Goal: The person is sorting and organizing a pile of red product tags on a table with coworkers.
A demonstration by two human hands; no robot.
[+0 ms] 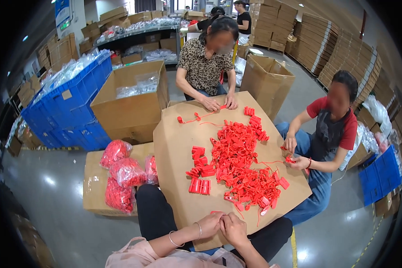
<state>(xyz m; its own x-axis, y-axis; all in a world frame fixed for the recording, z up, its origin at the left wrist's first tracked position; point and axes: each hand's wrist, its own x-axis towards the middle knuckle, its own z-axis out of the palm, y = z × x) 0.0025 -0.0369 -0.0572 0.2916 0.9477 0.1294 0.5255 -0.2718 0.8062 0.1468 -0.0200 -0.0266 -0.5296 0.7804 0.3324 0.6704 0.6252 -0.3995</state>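
At the near edge of the cardboard-topped table [176,147], my left hand [210,224] and my right hand [233,228] meet, fingers pinched together. A sliver of a red plastic piece [215,212] shows at the left fingers. My right fingers are closed too, but hide whatever lies between them. Beyond them spreads a heap of red plastic pieces with red cords [243,165], tangled together. Left of the heap, blocky red pieces [199,186] lie grouped in short rows.
Across the table a co-worker [207,60] handles a red corded piece; another [330,125] sits at the right doing likewise. Bags of red pieces [127,172] rest on a carton at the left. Large open cartons [129,107] and blue crates [71,102] stand behind.
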